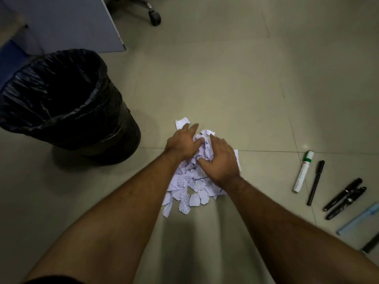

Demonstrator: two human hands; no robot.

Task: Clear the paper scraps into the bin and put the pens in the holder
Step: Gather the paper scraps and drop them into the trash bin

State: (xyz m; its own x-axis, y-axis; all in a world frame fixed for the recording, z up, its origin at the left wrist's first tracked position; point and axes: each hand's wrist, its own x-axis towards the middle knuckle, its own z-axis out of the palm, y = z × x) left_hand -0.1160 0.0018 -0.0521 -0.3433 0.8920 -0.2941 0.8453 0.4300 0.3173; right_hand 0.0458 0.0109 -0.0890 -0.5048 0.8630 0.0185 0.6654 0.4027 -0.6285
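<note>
A: Now, where are the paper scraps (189,182)?
B: Heaped on the floor (225,78), right of the bin (114,111).
A: Hands?
B: Both palm-down on the heap. The left hand (182,143) has its fingers spread, nearly straight. The right hand (221,160) has its fingers bent over it, grip unclear. The pens (342,194) lie well to the right.

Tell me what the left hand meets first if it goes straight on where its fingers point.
The far scraps at the left hand's fingers; beyond them bare floor, as far as shown.
</note>
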